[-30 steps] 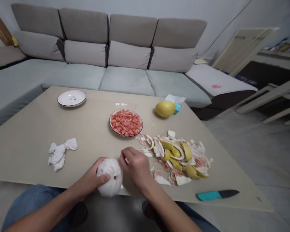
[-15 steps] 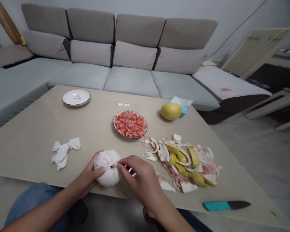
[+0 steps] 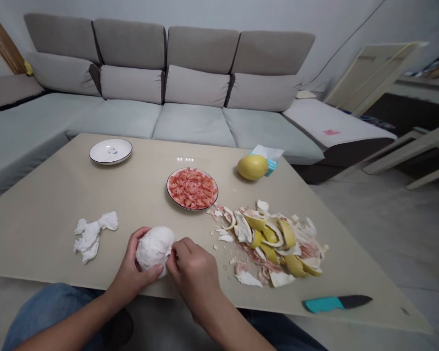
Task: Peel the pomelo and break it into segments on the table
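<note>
A peeled white pomelo (image 3: 154, 246) rests at the near edge of the beige table (image 3: 139, 195). My left hand (image 3: 133, 268) cups it from the left and below. My right hand (image 3: 190, 273) presses its fingertips against the fruit's right side, pinching at the white pith. A heap of yellow and white peel scraps (image 3: 272, 243) lies just right of my hands. Behind it stands a plate of pink pomelo pieces (image 3: 192, 188).
A crumpled white tissue (image 3: 92, 234) lies to the left. An empty white plate (image 3: 110, 150) sits far left, a whole yellow pomelo (image 3: 252, 166) and a tissue pack (image 3: 267, 156) far right. A teal-handled knife (image 3: 336, 302) lies near the right front edge. A grey sofa (image 3: 168, 87) stands behind.
The pomelo has shifted a little left and up on the table between my hands. My right hand has moved from its top to its right side.
</note>
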`<state>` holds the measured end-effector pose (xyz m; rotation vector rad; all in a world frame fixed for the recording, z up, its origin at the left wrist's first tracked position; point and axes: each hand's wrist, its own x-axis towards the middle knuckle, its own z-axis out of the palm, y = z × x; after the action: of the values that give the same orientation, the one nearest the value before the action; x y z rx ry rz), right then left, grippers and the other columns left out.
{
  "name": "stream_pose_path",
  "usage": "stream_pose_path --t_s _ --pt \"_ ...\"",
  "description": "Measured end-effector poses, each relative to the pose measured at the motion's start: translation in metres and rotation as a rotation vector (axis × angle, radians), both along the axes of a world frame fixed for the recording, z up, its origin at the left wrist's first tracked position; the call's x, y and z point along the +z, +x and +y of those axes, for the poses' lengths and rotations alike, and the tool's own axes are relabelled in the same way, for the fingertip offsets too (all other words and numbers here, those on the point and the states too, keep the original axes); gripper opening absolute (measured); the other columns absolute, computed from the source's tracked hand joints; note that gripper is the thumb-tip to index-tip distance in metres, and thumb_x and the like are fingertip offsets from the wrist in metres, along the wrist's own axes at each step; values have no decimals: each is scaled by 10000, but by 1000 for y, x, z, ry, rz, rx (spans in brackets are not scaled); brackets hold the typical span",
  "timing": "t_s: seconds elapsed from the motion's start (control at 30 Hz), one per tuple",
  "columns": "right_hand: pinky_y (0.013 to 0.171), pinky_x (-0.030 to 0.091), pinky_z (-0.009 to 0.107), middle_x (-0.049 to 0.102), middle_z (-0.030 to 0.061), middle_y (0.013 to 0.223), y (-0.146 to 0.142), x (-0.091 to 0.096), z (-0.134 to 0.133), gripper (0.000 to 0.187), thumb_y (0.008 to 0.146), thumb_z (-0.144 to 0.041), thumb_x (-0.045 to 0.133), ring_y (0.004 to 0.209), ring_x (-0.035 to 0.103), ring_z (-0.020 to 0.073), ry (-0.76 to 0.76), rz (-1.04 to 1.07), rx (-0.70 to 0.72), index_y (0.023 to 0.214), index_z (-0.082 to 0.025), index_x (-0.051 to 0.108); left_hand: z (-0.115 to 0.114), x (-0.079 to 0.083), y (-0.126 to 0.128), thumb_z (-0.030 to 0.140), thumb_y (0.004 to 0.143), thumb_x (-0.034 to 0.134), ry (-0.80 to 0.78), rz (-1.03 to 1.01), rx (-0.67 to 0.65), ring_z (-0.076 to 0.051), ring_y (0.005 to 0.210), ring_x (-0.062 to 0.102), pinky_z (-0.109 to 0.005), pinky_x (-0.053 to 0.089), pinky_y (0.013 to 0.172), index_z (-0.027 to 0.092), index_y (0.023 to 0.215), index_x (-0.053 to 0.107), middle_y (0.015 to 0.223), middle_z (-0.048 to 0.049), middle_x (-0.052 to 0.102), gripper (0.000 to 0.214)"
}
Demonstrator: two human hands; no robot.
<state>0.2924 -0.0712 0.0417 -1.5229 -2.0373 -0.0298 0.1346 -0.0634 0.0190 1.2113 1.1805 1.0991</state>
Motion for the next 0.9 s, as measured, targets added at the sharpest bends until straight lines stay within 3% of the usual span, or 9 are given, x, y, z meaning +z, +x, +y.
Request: stream_pose_path --t_s 0.23,0.37,0.43,0.5,0.6,0.67,0.8,0.9 --pt "582 365 244 639 31 677 27 7 17 159 798 -110 532 608 577 151 -88 197 -38 698 -170 640 4 -2 -7 378 642 796 -154 -219 -11 -271 1052 598 -300 482 860 227 1304 409 1189 -90 597 782" --pt "637 433 236 679 27 764 41 18 21 186 861 -149 504 664 614 147 -294 480 102 859 -184 687 7 -2 -12 372 703 774 -272 -410 -21 -306 1158 564 -344 490 901 269 1374 364 1305 -104 557 794" --pt "651 445 233 683 27 828 37 21 19 255 846 -105 457 682 619 136 -301 583 167 901 -190 690 8 -1 -13 341 748 749 -320 -497 -45 -308 1190 550 -369 490 926 297 1412 327 1358 -105 531 788" --pt "635 431 229 663 21 794 30 22 16 276 795 -64 430 678 605 131 -257 625 160 799 -186 677 9 -3 -15 312 776 730 -351 -567 -67 -301 1202 550 -384 483 955 320 1442 296 1383 -99 523 795" --pt "567 381 231 586 -5 626 24 21 13 242 754 -71 423 606 556 132 -203 597 41 612 -191 578 11 -6 -17 313 810 698 -375 -664 -68 -283 1211 552 -393 462 997 336 1469 265 1404 -86 522 790" --pt "567 379 240 575 -7 605 29 16 13 229 764 -96 417 589 547 139 -168 536 -51 613 -193 560 13 -8 -19 358 842 657 -398 -704 -60 -279 1206 560 -402 461 1002 324 1475 271 1406 -87 526 742" --pt "745 451 310 697 79 870 56 -3 18 269 839 -175 413 812 642 209 -99 329 -235 883 -160 677 15 -4 -21 403 895 574 -412 -737 -84 -277 1211 560 -404 470 992 318 1467 299 1398 -83 536 641" --pt "735 461 340 727 124 945 77 -17 20 313 882 -241 427 838 665 249 -117 145 -345 990 -156 708 14 2 -21 356 889 594 -331 -748 -120 -276 1227 545 -392 456 1004 311 1458 318 1371 -85 556 634"
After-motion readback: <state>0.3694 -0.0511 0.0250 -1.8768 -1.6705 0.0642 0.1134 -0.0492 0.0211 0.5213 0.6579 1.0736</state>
